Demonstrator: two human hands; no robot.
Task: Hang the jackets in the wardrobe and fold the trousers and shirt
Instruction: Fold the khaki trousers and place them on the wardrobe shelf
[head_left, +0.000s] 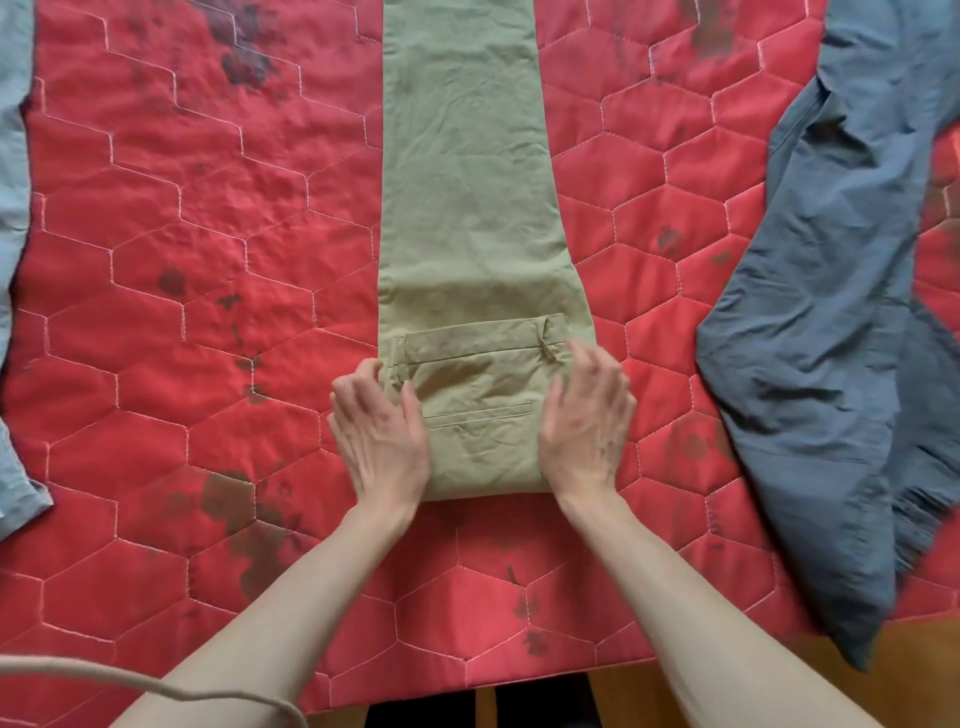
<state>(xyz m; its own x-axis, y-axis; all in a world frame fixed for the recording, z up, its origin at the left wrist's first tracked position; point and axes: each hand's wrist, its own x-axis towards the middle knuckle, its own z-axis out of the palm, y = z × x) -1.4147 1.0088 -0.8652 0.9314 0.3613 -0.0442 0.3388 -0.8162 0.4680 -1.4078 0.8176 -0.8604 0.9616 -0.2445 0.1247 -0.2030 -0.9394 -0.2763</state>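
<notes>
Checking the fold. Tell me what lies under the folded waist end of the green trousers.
The folded waist end lies on the green trousers' own leg, which rests on the red quilt. Whatever is between the layers is covered. Left hand and right hand flank it.

Red quilt (218, 249) bears khaki trousers (467, 208), grey garment (831, 312)

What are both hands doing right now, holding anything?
Left hand: open, beside the folded khaki trousers.
Right hand: open, fingers spread, gripping nothing.
</notes>
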